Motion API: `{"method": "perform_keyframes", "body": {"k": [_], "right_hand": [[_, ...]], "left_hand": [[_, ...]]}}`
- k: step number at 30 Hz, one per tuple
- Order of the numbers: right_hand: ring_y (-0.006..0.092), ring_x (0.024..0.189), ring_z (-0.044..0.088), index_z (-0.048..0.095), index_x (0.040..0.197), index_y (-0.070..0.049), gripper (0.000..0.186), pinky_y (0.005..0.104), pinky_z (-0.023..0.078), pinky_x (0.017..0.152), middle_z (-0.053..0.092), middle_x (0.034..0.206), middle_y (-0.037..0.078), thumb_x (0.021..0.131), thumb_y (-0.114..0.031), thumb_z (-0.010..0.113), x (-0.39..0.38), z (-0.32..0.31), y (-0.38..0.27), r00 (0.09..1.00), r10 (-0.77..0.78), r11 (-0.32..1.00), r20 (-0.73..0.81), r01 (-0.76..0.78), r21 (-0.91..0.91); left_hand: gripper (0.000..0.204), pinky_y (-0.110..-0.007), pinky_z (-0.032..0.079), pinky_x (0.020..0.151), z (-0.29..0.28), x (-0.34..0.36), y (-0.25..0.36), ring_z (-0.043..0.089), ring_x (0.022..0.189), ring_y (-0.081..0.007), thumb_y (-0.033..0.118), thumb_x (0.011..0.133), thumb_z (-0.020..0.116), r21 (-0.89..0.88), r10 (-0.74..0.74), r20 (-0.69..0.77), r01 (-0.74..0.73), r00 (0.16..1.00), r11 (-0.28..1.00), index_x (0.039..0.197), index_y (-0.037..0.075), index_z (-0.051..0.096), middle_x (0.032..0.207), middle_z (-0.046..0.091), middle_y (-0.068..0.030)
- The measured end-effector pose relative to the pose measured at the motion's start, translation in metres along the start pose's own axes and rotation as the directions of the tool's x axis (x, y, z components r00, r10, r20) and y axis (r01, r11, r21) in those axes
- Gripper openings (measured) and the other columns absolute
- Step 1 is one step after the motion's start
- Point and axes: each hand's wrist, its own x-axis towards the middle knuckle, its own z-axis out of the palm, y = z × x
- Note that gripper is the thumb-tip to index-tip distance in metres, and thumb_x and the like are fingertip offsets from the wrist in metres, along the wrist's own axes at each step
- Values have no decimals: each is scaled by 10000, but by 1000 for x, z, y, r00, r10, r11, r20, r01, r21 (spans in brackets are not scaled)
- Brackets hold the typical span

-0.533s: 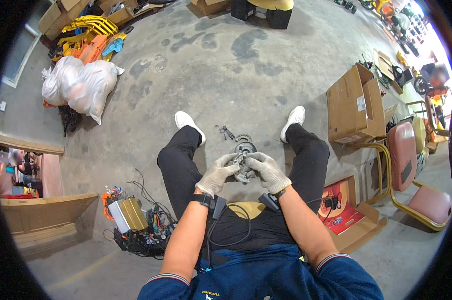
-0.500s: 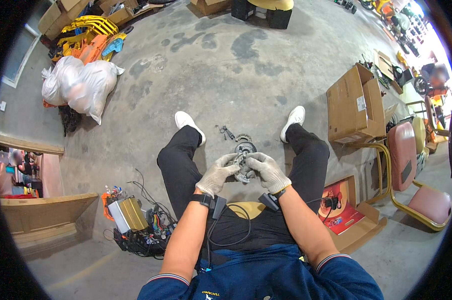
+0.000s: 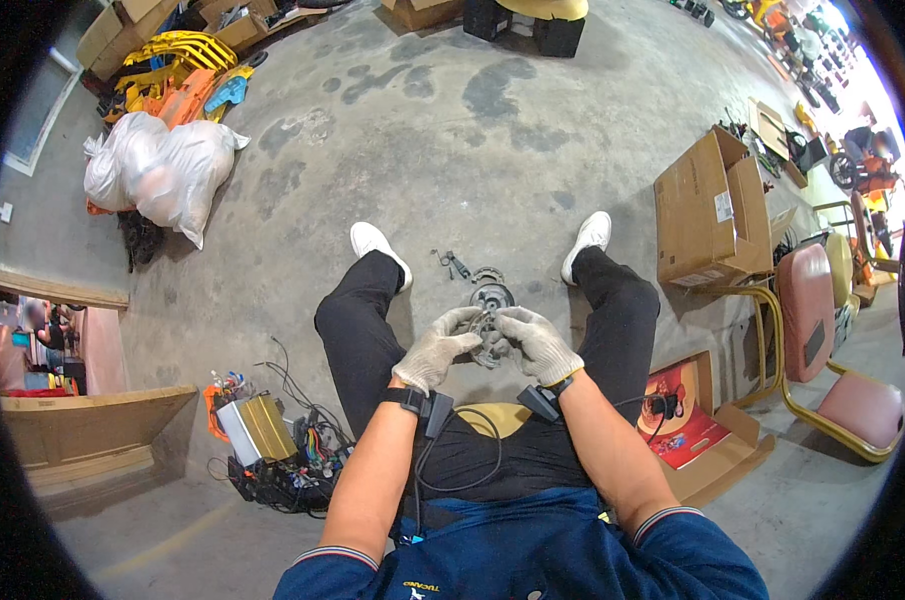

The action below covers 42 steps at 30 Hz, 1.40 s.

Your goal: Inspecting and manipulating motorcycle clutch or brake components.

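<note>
In white knitted gloves, my left hand (image 3: 436, 350) and my right hand (image 3: 539, 346) meet in front of me, between my knees. Fingers of both are closed on a grey metal part (image 3: 490, 353) with an irregular outline; its exact kind is too small to make out, and the fingertips cover some of it. Just beyond, on the concrete floor, lies a round grey metal piece (image 3: 491, 293), partly hidden behind the held part. A small dark piece with a short lead (image 3: 456, 266) rests to its left.
To my left sits a tangle of wires (image 3: 308, 450) beside a gold-and-silver metal box (image 3: 258, 428). White sacks (image 3: 163, 175) stand farther left. On the right are a large cardboard box (image 3: 708, 210), a pink chair (image 3: 805, 310) and an open flat carton (image 3: 733, 455).
The fingers of both hands have shifted slightly on the metal part, and it has turned a little. My arms and legs stay where they were.
</note>
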Motion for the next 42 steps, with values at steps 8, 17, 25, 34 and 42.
{"method": "perform_keyframes", "body": {"k": [8, 17, 25, 34, 42], "right_hand": [[150, 719, 692, 591, 1293, 12, 271, 238, 582, 633, 724, 989, 134, 1049, -105, 598, 2, -4, 0, 998, 51, 998, 20, -52, 47], [148, 651, 666, 630, 1234, 1, 231, 276, 556, 586, 719, 955, 115, 1021, -87, 613, 1, -2, 1, 996, 91, 995, -27, -90, 36], [153, 629, 624, 665, 1160, -7, 199, 315, 519, 547, 690, 904, 86, 979, -82, 629, 0, 2, 0, 993, 83, 997, -84, -83, 1], [118, 601, 591, 681, 1138, -31, 182, 295, 495, 540, 687, 889, 55, 986, -116, 628, 1, 4, 3, 995, 73, 995, -64, -77, -63], [102, 593, 584, 683, 1127, -42, 163, 264, 480, 551, 688, 875, 31, 990, -118, 640, -1, 6, 2, 993, 95, 990, -69, -101, -100]], "left_hand": [[571, -315, 524, 981, -1, 1, -3, 634, 1159, -196, 55, 911, 682, 26, 25, 10, -25, 1000, 999, 1455, -17, 526, 1318, 645, -121], [474, -323, 533, 914, -3, 2, -6, 644, 1032, -188, 54, 868, 687, 121, 65, -39, -60, 997, 991, 1325, -25, 590, 1169, 669, -93], [376, -307, 536, 846, -3, 3, -7, 655, 935, -177, 83, 877, 696, 179, -22, -100, 40, 995, 983, 1212, -60, 604, 1050, 680, -112], [406, -306, 558, 810, -7, 8, -19, 680, 930, -189, 44, 885, 678, 153, 9, -139, 12, 990, 988, 1260, -76, 580, 1108, 689, -136], [436, -301, 551, 868, -2, 5, -9, 678, 974, -166, 103, 898, 743, 145, -19, -37, 25, 999, 989, 1285, -53, 614, 1157, 693, -98]]}}
